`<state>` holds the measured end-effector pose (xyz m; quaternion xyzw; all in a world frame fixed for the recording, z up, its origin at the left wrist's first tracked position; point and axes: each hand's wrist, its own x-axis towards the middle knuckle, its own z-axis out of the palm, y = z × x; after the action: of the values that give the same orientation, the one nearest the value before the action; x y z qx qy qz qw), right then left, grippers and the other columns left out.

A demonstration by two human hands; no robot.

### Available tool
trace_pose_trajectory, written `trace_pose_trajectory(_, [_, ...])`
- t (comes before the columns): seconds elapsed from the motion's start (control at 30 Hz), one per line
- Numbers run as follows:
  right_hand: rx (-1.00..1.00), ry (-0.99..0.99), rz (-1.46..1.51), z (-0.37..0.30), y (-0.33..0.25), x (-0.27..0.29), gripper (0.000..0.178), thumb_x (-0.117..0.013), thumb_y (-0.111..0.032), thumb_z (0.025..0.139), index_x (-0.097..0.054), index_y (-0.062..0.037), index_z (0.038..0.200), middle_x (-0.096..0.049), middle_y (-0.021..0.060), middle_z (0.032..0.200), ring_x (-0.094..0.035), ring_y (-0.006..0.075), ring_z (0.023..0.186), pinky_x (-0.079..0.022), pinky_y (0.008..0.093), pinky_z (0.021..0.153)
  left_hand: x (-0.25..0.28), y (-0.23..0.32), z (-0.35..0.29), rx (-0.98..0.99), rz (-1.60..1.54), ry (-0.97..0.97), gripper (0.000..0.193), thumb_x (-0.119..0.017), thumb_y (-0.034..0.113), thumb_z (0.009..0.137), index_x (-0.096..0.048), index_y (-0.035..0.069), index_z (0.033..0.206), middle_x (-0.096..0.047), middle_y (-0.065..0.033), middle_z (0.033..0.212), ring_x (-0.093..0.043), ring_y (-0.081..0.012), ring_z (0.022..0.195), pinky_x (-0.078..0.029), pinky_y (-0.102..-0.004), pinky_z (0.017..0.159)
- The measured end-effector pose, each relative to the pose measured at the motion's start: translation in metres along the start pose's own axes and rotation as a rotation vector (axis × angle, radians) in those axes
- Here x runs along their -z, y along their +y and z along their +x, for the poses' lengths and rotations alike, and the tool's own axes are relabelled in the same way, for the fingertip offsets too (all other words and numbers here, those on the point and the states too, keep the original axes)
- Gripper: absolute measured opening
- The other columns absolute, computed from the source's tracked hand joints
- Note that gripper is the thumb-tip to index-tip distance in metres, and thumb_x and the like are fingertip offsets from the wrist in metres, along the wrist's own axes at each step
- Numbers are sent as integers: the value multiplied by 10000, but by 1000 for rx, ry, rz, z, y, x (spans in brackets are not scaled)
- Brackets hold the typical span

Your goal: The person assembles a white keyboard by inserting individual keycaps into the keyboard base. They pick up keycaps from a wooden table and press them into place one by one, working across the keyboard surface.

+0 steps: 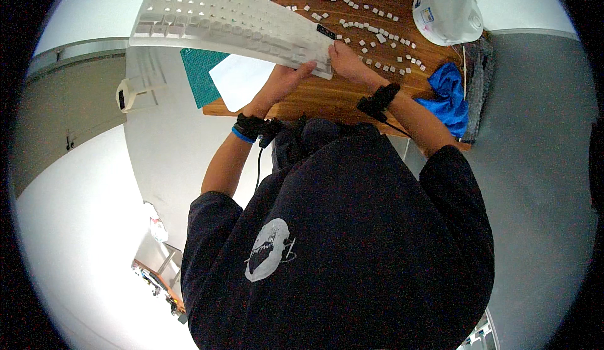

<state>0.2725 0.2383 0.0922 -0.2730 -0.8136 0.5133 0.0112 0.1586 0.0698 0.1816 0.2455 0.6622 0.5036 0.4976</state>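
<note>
A white keyboard (217,20) is held up over the wooden table (308,101), slanting from the upper left to the middle. Keycaps sit along its near edge, while small bare posts show over the farther part. My left hand (290,79) grips the near edge by the right end, its thumb on top. At that same end, my right hand (347,62) has its fingers closed on the corner, just below a small black panel (326,32). Loose white keycaps (380,37) lie in rough rows on the table, right of the keyboard.
Beneath the keyboard, a white sheet (239,83) lies over a green cutting mat (194,76). A white bucket (445,13) stands at the table's far right, with a blue cloth (450,98) nearer me. A pale chair (129,95) stands on the left.
</note>
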Motion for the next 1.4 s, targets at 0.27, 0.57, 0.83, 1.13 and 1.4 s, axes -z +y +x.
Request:
trace_pose_trajectory(0.27, [16,-36,-73,6,3,-9,337,-352,-231,1052,-510,67,1057,-610,238,961,-626,341,863,-498,470,755,-1,-1,0,-56,42,-46,508,-680,255,953,-492,1,1351,-602,-120,1287,-592,-218,1130,-511,-338,930])
trace_pose_trajectory(0.57, [124,-103,-317,4,2,1,322,-403,-213,1010,-527,76,1077,-617,272,1006,-625,402,872,-492,513,763,0,-15,6,-94,29,9,486,-695,255,940,-524,-12,1307,-617,-115,1263,-611,-198,1084,-516,-328,908])
trace_pose_trajectory(0.83, [-69,-145,-49,-4,4,7,356,-307,-237,1066,-464,36,1232,-634,209,1065,-636,293,820,-511,444,787,14,-20,14,-21,-41,77,391,-667,250,957,-566,8,1247,-645,-113,1188,-618,-191,1056,-535,-309,817])
trace_pose_trajectory(1.13, [178,-253,-406,0,167,56,287,-423,-198,1049,-532,58,1119,-659,134,1031,-650,215,731,-545,365,685,18,-23,9,44,-164,122,416,-642,196,969,-500,21,1318,-605,-102,1259,-610,-208,1118,-551,-330,883])
trace_pose_trajectory(1.4, [-506,375,324,-55,303,115,301,-563,-299,986,-623,-14,1058,-658,113,900,-646,268,800,-525,372,729,18,-27,6,7,-243,78,393,-637,189,969,-511,13,1297,-621,-97,1210,-616,-186,1053,-543,-313,839])
